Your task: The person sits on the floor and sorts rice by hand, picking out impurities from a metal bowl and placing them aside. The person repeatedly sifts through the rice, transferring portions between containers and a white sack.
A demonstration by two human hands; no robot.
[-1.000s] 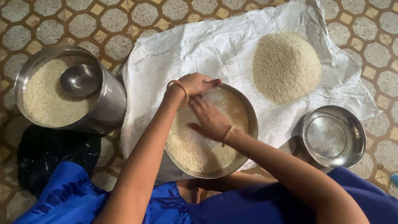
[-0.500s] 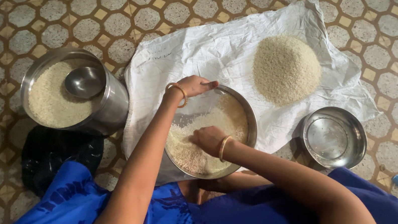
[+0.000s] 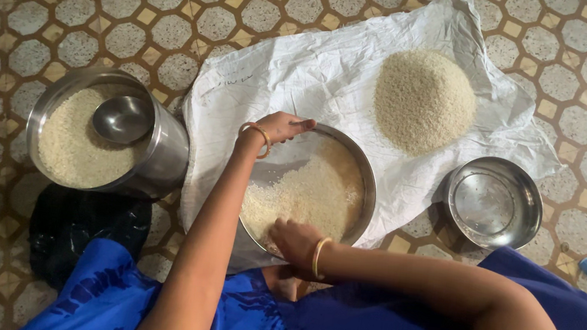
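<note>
Steel plate (image 3: 362,167) w/ pale rice (image 3: 308,197), tilted

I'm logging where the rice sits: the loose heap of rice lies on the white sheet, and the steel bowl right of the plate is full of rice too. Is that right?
Not quite. The head view shows the steel bowl is empty. The heap of rice does lie on the white sheet.

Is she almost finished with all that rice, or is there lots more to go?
Some looks done: a heap of rice sits on the white sheet. In hand: her left hand holds the far rim of the steel plate, and her right hand rests in the rice at its near edge. Left: the steel pot beside it looks nearly full, so probably plenty more.
</note>
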